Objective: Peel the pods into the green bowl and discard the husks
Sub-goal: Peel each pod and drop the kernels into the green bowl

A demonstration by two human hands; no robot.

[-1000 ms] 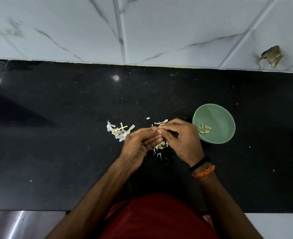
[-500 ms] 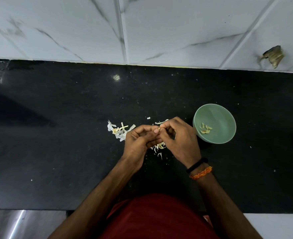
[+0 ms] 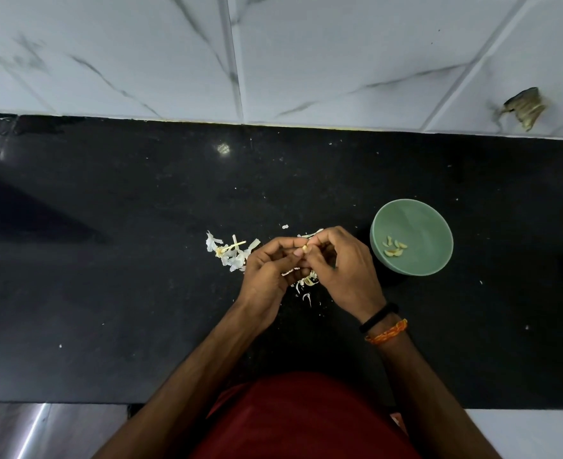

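My left hand (image 3: 268, 271) and my right hand (image 3: 343, 270) meet over the middle of the black counter (image 3: 108, 293). Between their fingertips they pinch one small pale pod (image 3: 305, 248), mostly hidden by the fingers. To the right stands the green bowl (image 3: 432, 226) with several peeled pieces (image 3: 394, 248) inside. A pile of whitish husks (image 3: 230, 251) lies just left of my left hand. More husk scraps (image 3: 306, 286) lie under and between my hands.
A white marble-tiled wall (image 3: 306, 61) rises behind the counter, with a brownish scrap (image 3: 523, 106) stuck to it at the right. Tiny white flecks dot the counter. My red-clothed body (image 3: 300, 419) is at the counter's near edge.
Both hands have shifted slightly up and together; the fingertips now work the pod a little farther from me. The bowl and the husk pile have not moved.
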